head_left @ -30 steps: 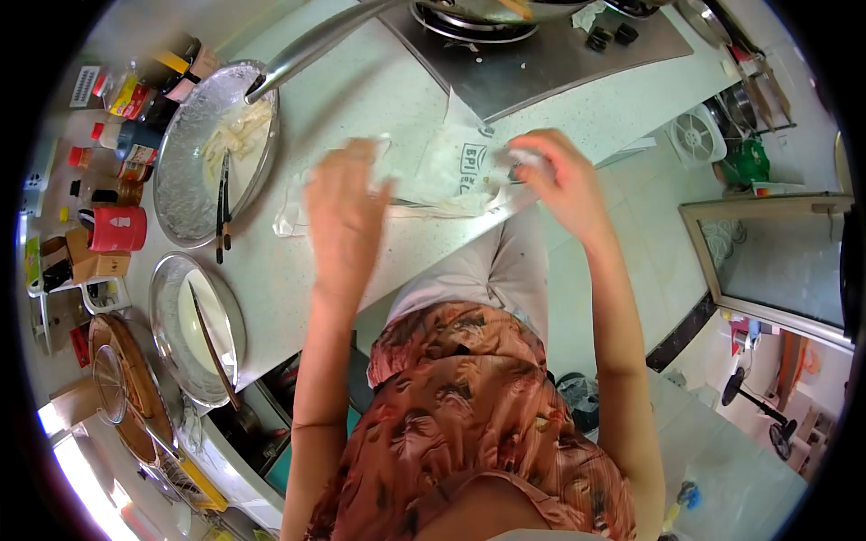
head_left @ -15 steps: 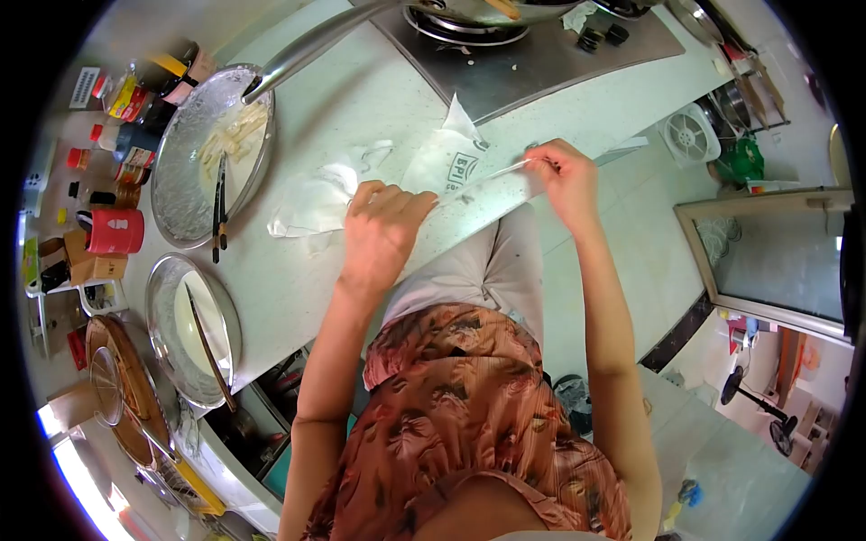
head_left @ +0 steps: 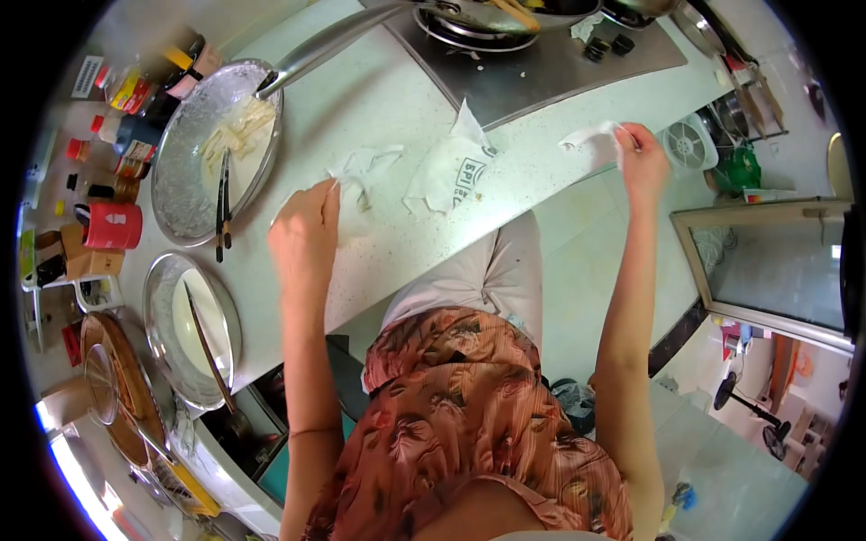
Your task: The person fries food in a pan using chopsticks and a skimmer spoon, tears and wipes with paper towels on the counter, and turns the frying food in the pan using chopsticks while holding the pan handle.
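The pale counter (head_left: 365, 99) runs under both sets of my fingers, its front edge slanting up toward the right ones. Beyond them, in the gap between my hands, sits the flat steel hob (head_left: 550, 86). A pan rests there; its long handle (head_left: 334, 50) slopes toward the far side of my left fingers, and its end shows over the rim of the larger metal bowl (head_left: 176, 180). That bowl stands to the left of my left fingers and a little beyond them, with pale strips (head_left: 242, 126) inside. The smaller metal bowl (head_left: 161, 311), holding a white liquid (head_left: 197, 335), is left of that same hand and nearer my body.

My left hand (head_left: 305, 230) is over the counter, its fingers curled in and the thumb lying close against them. Crumpled see-through film (head_left: 365, 162) spreads just past their tips; I can't tell whether they grip any of it. My right hand (head_left: 645, 162) is well apart from the left, out near the counter's edge, fingers folded with thumb and forefinger pinched together.

The white wrapper (head_left: 448, 176) printed "BPI" lies creased on the counter between my hands, nearer my left fingers and touching neither. A thin white scrap (head_left: 591, 138) juts leftward from my right pinch. Dark-ended chopsticks (head_left: 224, 203) lean in the larger bowl, left of my left fingers. Smallest are the black knobs (head_left: 597, 48) on the hob, beyond my right fingers.
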A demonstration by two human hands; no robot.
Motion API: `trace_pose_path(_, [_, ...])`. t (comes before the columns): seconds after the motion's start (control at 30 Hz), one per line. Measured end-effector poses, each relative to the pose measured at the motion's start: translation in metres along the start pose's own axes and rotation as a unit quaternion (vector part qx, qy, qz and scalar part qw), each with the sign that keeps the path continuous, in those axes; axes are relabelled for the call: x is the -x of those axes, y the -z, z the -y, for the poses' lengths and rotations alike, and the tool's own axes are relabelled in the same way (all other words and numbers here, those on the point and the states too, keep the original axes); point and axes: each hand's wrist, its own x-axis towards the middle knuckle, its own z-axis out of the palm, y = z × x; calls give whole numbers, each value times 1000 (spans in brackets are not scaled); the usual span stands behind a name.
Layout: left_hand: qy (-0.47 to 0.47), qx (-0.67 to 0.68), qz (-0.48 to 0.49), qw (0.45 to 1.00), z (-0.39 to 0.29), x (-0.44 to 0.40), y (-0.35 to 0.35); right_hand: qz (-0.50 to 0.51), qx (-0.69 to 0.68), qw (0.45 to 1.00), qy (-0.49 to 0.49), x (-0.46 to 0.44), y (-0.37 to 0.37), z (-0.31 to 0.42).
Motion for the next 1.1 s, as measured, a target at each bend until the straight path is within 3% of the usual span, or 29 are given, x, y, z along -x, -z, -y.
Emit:
trace_pose_path(0.07, [58,6,-16,998,-16,-16,-14,36,-37,998,47,9,-13,22])
trace_pose_path(0.17, [-40,4,-52,998,-40,-31,-29,132,-82,985,81,32,-31,42])
trace_pose_path(0.27, [-168,164,137,962,-56,-19,-49,252,-164,954,16,59,-35,58])
trace_pose_path(0.37, [-162,157,187,956,-60,-15,-59,327,-285,899,-62,72,-30,65])
trace_pose_path(0.47, [-110,134,137,975,-42,-20,-63,352,-271,893,-73,72,-19,64])
trace_pose_path(0.57, [94,152,60,982,-34,-26,-50,354,-275,891,-75,75,-19,61])
trace_pose_path(0.67, [117,132,95,980,-30,-30,-37,361,-283,877,-140,79,-22,75])
trace_pose_path(0.77, [84,87,29,992,-21,-27,-37,355,-240,887,-171,79,-20,94])
trace_pose_path(0.87, [70,2,15,997,-15,-28,-36,260,-130,955,56,88,-41,76])
trace_pose_path(1.0, [30,39,51,997,-22,-22,-39,271,-120,939,172,95,-56,71])
trace_pose_path(1.1, [7,52,83,995,-26,-19,-41,282,-89,937,185,91,-57,76])
